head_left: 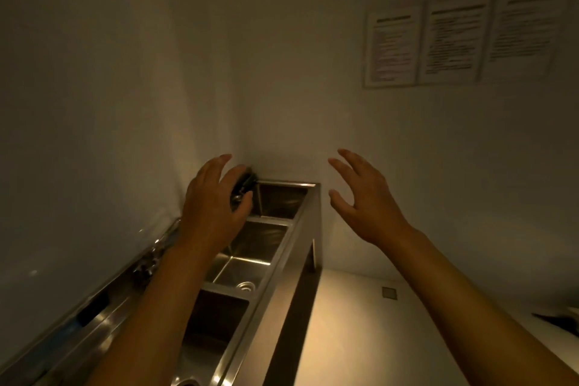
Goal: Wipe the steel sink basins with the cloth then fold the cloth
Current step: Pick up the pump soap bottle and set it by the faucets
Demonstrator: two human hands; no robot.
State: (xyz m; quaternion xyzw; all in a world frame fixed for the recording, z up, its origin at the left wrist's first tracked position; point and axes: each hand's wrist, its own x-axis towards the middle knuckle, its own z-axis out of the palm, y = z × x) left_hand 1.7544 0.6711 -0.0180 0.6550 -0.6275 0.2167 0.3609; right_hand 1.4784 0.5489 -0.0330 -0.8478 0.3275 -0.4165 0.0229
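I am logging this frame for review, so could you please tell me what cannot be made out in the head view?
- Three wall notices: text blurred, unreadable.
- Dark object at the sink's far corner: half hidden behind the left hand; cannot tell whether it is the cloth.
- Nearest basin: cut off by the bottom edge, partly covered by the left forearm.
- Taps along the back ledge: dim and smeared.

A long steel sink (pixel 282 260) runs from the lower left of the frame toward the centre corner, with 3 dim, shiny rectangular basins; no cloth is discernible.
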